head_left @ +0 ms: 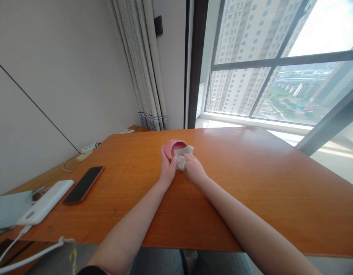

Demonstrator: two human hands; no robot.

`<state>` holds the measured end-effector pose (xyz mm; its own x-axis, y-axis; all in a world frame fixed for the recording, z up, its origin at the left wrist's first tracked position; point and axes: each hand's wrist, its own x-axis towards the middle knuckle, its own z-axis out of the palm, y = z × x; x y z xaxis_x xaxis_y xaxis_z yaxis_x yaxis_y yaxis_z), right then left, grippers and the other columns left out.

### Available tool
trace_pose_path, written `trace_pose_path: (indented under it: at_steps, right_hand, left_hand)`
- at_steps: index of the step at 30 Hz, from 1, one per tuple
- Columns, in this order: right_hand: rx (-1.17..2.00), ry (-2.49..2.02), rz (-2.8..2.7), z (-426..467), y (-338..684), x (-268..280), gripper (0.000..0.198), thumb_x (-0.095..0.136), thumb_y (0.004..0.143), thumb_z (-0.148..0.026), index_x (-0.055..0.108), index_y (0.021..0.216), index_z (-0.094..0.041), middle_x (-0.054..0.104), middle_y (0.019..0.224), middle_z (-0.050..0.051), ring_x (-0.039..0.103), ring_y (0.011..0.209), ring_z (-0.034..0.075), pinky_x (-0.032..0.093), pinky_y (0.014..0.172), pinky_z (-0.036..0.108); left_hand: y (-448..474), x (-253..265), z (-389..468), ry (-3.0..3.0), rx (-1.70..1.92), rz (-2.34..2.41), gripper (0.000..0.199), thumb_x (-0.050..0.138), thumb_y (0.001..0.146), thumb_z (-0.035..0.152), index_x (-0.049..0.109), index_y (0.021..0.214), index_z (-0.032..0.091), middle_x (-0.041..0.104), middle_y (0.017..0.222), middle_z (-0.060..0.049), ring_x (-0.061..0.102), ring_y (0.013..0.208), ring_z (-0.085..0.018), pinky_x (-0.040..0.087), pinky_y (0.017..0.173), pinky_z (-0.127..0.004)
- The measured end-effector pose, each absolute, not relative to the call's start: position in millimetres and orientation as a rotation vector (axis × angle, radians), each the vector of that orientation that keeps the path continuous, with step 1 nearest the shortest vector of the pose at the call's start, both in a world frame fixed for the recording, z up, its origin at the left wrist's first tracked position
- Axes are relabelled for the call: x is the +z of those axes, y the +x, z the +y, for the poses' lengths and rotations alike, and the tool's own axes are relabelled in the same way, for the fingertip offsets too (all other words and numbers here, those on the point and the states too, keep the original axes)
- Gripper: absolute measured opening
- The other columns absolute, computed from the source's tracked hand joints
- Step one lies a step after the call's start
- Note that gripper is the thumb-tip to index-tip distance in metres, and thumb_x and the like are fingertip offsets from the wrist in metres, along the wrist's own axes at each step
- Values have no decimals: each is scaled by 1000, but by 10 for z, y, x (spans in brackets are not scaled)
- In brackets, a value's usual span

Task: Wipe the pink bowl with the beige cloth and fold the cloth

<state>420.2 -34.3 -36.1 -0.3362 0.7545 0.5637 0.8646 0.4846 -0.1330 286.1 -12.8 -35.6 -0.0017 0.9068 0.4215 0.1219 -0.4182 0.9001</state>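
A pink, hollow, bowl-like object is tilted above the wooden table, its opening turned toward me and to the right. My left hand grips its left side, thumb at the near rim. A whitish cloth or tissue is bunched at the opening, partly inside it. My right hand pinches that cloth, and its fingertips are partly hidden by the folds. Whether the pink object touches the table I cannot tell.
A dark-screened phone lies to the left. Beside it are a white power bank with a cable and a pale flat pouch-like item. A power strip sits by the wall. Grey curtains hang behind the table.
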Motion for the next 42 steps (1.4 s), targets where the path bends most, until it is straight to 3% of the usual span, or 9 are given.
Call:
trace_pose_path:
  at_steps: [16,22,24,28,36,39,42]
  right_hand:
    - [-246,-1302,-2157,-328,4215,-410,17,51,83,-12,67,81,-17,56,83,7,47,83,20,41,75,30]
    - [-391,-1122,-2241,-322,4248,-290,20,46,91,-17,65,84,-18,58,85,6,48,87,19,38,91,34]
    - [-436,-1114,-2262,-334,4242,-263,24,45,91,-16,65,79,-19,57,79,5,47,82,18,38,90,34]
    - [-491,-1192,-2210,-367,4212,-303,23,46,89,-14,65,76,-18,55,77,5,46,80,19,40,83,34]
    - [-447,-1176,-2240,-357,4187,-312,21,46,89,-13,67,84,-18,59,83,6,48,84,19,39,87,34]
    - [-431,-1221,-2293,-355,4209,-304,21,48,86,-11,66,78,-18,58,80,6,48,82,19,39,82,33]
    - [-416,-1324,-2260,-363,4253,-341,20,50,83,-9,66,73,-17,57,78,7,47,78,19,39,71,31]
  left_hand:
    - [2852,-386,-101,1636,1478,1076,64,50,86,35,20,140,19,33,146,-13,35,133,-21,25,112,-37]
    - [2604,-239,87,1757,1426,1066,56,52,84,31,37,137,21,38,145,-9,34,135,-22,24,113,-36]
    - [2571,-212,109,1714,1392,1060,58,56,81,33,39,136,22,46,139,-9,41,130,-23,29,110,-37]
    - [2760,-327,24,1272,1432,1062,76,61,78,41,23,141,24,55,126,-11,56,113,-22,45,94,-37]
    - [2654,-328,163,1415,1359,1111,41,61,73,23,50,112,19,58,118,-8,54,112,-22,39,100,-35]
    - [2578,-281,184,1421,1303,1083,52,67,70,25,49,119,20,57,123,-9,51,118,-23,37,103,-35]
    - [2747,-359,64,1160,1308,998,75,70,71,34,32,135,22,55,126,-11,53,116,-23,42,98,-36]
